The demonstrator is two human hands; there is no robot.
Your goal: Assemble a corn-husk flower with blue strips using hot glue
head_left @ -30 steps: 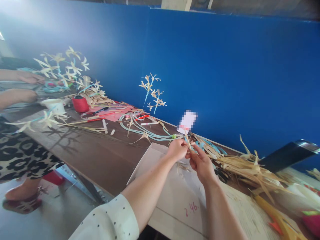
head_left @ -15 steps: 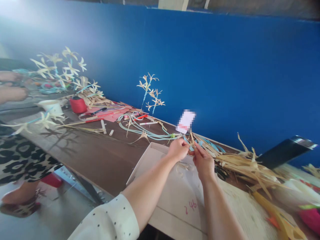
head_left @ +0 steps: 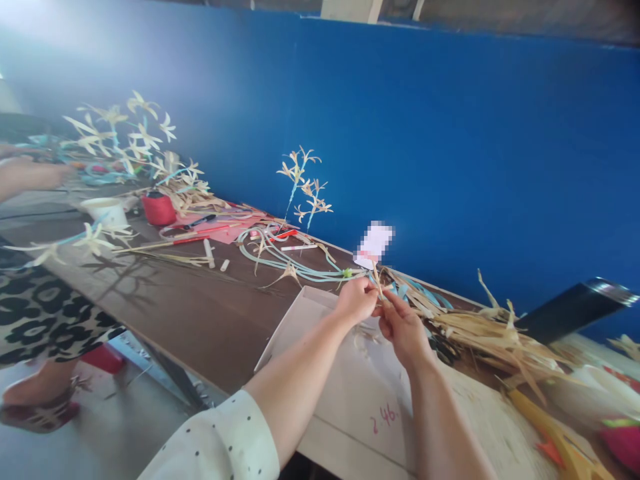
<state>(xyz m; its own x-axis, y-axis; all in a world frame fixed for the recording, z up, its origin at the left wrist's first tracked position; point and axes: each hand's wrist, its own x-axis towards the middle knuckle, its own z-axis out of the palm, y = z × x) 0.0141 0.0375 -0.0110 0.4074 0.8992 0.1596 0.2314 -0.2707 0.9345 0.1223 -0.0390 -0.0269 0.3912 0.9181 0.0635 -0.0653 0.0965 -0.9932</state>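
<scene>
My left hand (head_left: 355, 299) and my right hand (head_left: 403, 329) meet above a pale board (head_left: 350, 393) on the brown table (head_left: 200, 313). Both pinch a thin dry straw strip (head_left: 377, 279) that sticks up between the fingertips. Small straw scraps (head_left: 364, 335) lie on the board under my hands. A heap of dry straw leaves (head_left: 495, 337) spreads just right of my right hand.
Light blue strips (head_left: 280, 257) coil on the table behind my hands. Straw flowers (head_left: 305, 183) stand against the blue wall, more straw flowers (head_left: 125, 137) far left near a red spool (head_left: 160, 208) and white cup (head_left: 107, 211). Another person's arm (head_left: 30, 177) and patterned dress (head_left: 45, 313) are at left. A black cylinder (head_left: 575, 308) lies right.
My hands stay together on the strip with only small shifts of the fingers. The other person's arms at the far left have moved.
</scene>
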